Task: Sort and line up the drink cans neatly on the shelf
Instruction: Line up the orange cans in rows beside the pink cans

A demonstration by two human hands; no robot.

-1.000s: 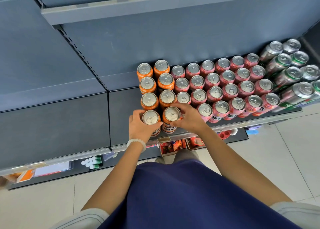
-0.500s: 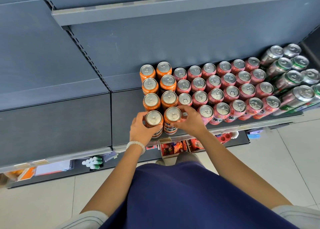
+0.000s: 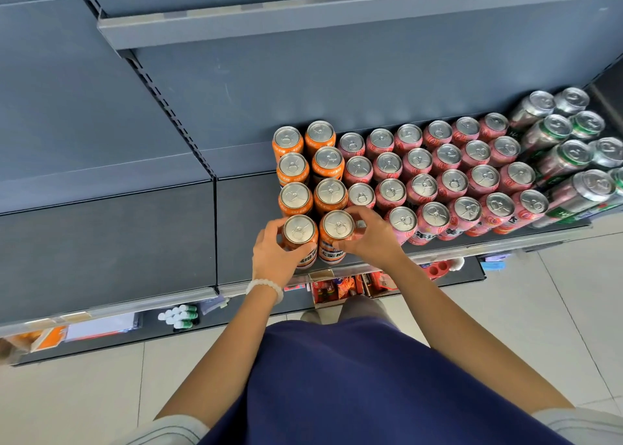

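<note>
At the shelf's (image 3: 128,242) front edge stand two orange cans, the nearest of two orange columns. To their right sit rows of pink cans (image 3: 451,181), then green cans (image 3: 559,154) at the far right. The left hand (image 3: 274,256) curls round the left can (image 3: 299,235), thumb low on its label. The right hand (image 3: 369,239) wraps the right can (image 3: 336,234), fingers reaching over its far side beside a pink can (image 3: 361,196). Both front cans sit close to the lip, so a pull toward the body could tip one off onto the floor. A sideways shove from the right hand could knock that pink can and break its row, since the cans stand touching.
</note>
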